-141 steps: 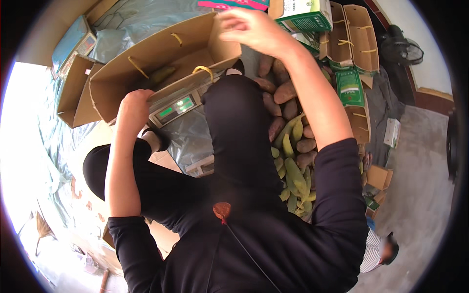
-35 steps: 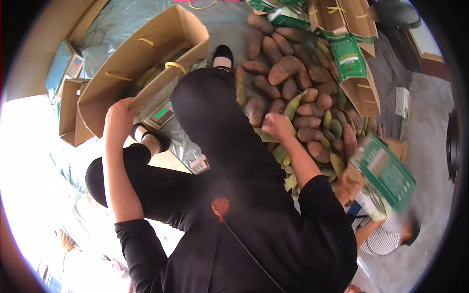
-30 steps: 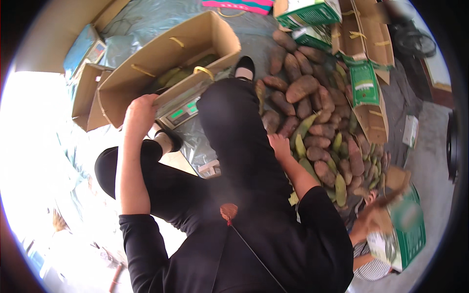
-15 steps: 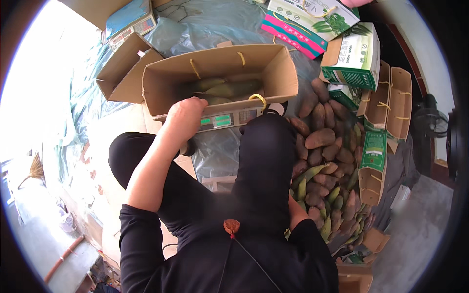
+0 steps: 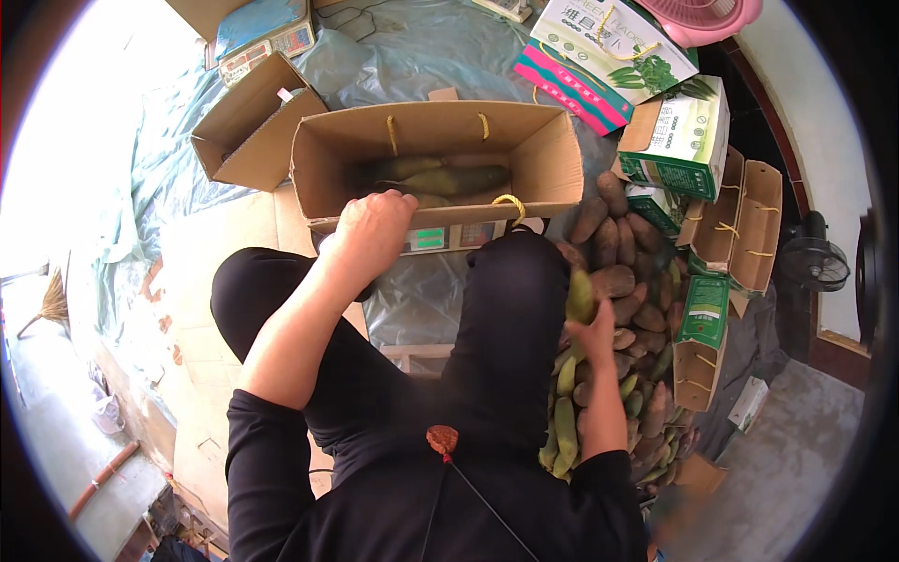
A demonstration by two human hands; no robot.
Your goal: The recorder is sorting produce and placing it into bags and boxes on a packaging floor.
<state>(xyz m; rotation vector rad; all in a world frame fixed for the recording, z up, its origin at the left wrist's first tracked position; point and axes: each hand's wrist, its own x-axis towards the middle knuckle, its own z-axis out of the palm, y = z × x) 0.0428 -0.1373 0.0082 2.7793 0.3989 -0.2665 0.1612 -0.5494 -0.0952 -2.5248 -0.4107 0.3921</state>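
Currently the left hand [image 5: 373, 234] rests on the near rim of the open cardboard box [image 5: 552, 159], fingers curled over the edge, gripping the wall. The box stands on the floor in front of the person's knees, with yellow cord handles on its near and far walls. Several long green vegetables [image 5: 440, 178] lie at its bottom.

The right hand [image 5: 592, 328] is at the person's right side, closed around one green vegetable [image 5: 580, 295] that stands up above the fingers. It sits at the near edge of the pile [image 5: 627, 281] of brown and green vegetables heaped on the floor, just beside the right knee. The brown pieces lie mostly at the far side of the pile; the green ones lie nearer, along the person's leg.

Just beside the box, on the left, a second, smaller cardboard box [image 5: 245, 131] stands open. Clear plastic sheeting [image 5: 412, 56] covers the floor under and beyond both boxes. A weighing scale [image 5: 262, 37] sits at the far left.

Right of the pile, printed green-and-white cartons [image 5: 679, 140] are stacked, and open brown cartons [image 5: 740, 220] with cord handles stand beside them. A pink basket [image 5: 702, 14] is at the far edge. A fan [image 5: 813, 267] stands near the wall on the right.
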